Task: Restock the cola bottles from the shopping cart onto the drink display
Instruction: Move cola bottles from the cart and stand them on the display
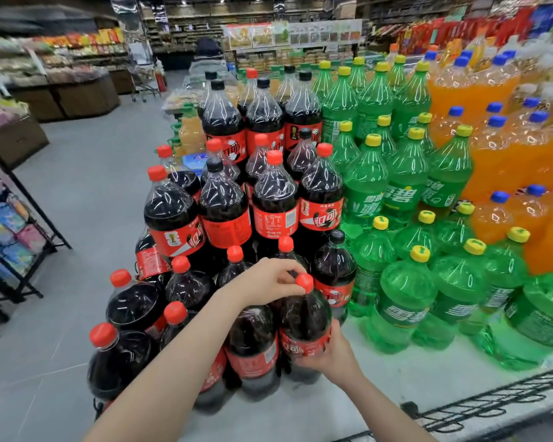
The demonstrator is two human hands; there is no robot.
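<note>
A large cola bottle [304, 317] with a red cap and red label stands upright on the white display platform [374, 374], at the front of the cola stack. My left hand [268, 282] pinches its neck just under the cap. My right hand [328, 354] grips the label band from the right side. Around it stand several tiers of matching cola bottles [224, 202], some with black caps. The shopping cart shows only as a black wire edge [479, 406] at the bottom right.
Green soda bottles [403, 186] with yellow caps fill the display right of the cola. Orange soda bottles [498, 154] with blue caps stand further right. A grey aisle floor [87, 193] lies left, with a black wire rack [10, 237] of packets.
</note>
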